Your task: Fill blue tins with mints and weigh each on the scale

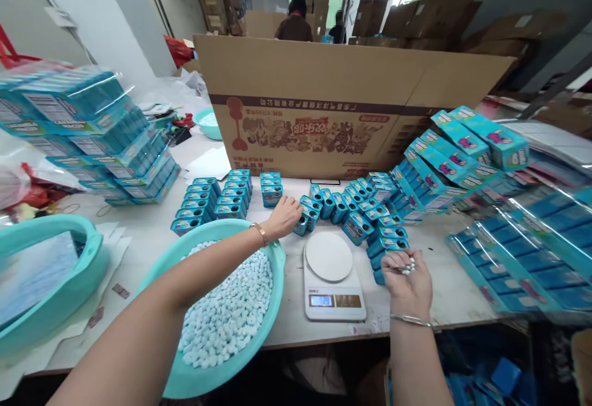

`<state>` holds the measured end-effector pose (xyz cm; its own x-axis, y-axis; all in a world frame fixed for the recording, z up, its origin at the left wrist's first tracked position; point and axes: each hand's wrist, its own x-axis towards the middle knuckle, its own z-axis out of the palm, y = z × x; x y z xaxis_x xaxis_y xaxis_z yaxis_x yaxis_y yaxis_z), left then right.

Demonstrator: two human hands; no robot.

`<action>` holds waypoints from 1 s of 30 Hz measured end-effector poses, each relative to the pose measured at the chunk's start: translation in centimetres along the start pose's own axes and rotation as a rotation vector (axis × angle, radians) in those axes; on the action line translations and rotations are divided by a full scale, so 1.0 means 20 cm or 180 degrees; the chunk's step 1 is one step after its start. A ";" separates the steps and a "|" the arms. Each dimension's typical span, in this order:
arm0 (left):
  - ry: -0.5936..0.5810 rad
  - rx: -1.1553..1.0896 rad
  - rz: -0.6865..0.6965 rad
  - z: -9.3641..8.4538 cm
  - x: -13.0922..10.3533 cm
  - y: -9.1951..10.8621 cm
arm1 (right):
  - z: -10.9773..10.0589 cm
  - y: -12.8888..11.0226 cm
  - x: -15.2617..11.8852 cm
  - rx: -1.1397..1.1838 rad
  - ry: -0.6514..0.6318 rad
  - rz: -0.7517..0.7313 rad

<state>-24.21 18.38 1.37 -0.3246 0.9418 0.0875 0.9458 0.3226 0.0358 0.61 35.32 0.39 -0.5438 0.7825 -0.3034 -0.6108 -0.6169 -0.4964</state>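
My left hand (283, 216) reaches across a turquoise basin (280, 258) heaped with small white and pale blue candies (226, 313). Its fingers are closed at a small blue box (300, 226), covering part of it, at the near left end of a cluster of similar boxes with dark round openings. Several white candies (409, 266) lie in the curled fingers of my right hand (409, 279), palm up beside a stack of boxes (387, 244). Between my hands stands a white kitchen scale (335, 304) with a lit display and a bare round plate.
Rows of small boxes (197, 205) stand behind the basin. A large cardboard carton (296, 134) closes off the table's back. Wrapped packs (83, 128) are piled at left, display boxes (462, 153) at right. Another basin (95, 248) sits far left. A person (296, 23) is in the background.
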 end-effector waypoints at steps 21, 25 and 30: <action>-0.0661 -0.0146 -0.1356 -0.02 0.19 -0.58 | -0.10 -0.06 -0.01 0.0229 0.0004 -0.0104; -0.0623 -0.0115 -0.1291 -0.07 0.07 -0.55 | -0.11 -0.07 -0.05 0.0257 -0.0039 -0.0079; -0.0325 -0.0071 -0.1067 -0.33 -0.03 -0.49 | -0.10 -0.11 -0.11 0.0415 -0.0071 -0.0092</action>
<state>-33.44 14.08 7.62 -0.6137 0.7888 -0.0329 0.7861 0.6144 0.0676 4.20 35.12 0.56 -0.5365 0.7990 -0.2716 -0.6953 -0.6010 -0.3942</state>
